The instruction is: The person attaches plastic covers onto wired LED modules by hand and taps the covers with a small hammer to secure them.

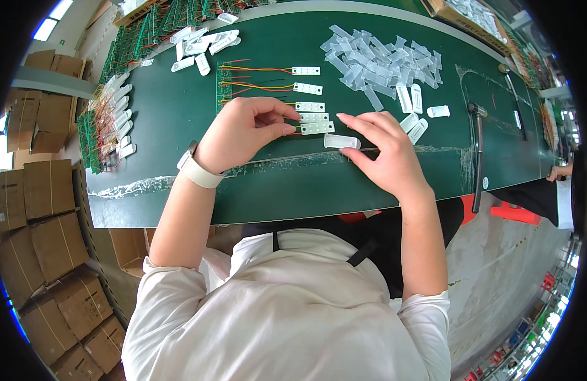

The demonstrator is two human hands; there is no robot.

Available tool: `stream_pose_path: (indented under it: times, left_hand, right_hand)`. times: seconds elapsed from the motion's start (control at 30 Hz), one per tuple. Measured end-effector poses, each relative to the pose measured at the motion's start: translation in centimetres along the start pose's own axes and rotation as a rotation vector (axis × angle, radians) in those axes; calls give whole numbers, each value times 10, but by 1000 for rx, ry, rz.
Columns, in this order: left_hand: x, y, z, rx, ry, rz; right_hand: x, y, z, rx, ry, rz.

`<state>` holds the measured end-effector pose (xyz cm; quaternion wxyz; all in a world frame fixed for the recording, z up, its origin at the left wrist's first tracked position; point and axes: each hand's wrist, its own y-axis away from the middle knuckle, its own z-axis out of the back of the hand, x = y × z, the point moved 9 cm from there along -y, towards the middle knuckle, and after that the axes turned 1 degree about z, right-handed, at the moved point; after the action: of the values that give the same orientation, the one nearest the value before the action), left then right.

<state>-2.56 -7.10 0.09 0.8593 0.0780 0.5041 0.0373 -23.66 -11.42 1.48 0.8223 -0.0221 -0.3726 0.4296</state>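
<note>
My left hand point(246, 127) is closed, thumb and fingertips drawn in on the wires at the left end of the nearest small white LED board point(317, 128). Several similar boards point(306, 89) lie in a column above it, joined by red and yellow wires to a green circuit board panel point(224, 89), which my left hand partly covers. My right hand point(388, 149) is open with fingers spread. Its thumb tip is at the right end of a white plastic housing point(341, 141), lying hollow side up just below the boards. My right index fingertip hovers near the LED boards' right ends.
Beyond my right hand lie clear plastic pieces point(382, 60) and loose white housings point(417, 98). More housings point(204, 41) sit at the back left, wired assemblies point(109, 124) at the left edge. A black-handled tool point(477, 152) lies right. Cardboard boxes point(49, 190) stand beside the table.
</note>
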Motion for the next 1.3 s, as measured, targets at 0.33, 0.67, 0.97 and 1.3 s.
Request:
stream_pose_path:
  times: [0.33, 0.67, 0.97, 1.3]
  left_hand:
    - [-8, -14, -18, -25, -78, -118]
    - [-25, -10, -28, -164, -434, -349]
    - [-28, -7, -35, -248, -457, -369]
    - [-55, 12, -28, -485, -658, -506]
  right_hand:
    - [-26, -9, -19, 50, -264, -164]
    - [-11, -9, -19, 46, -110, 43]
    - [4, -5, -14, -94, 49, 256]
    - [11, -4, -11, -132, 115, 298]
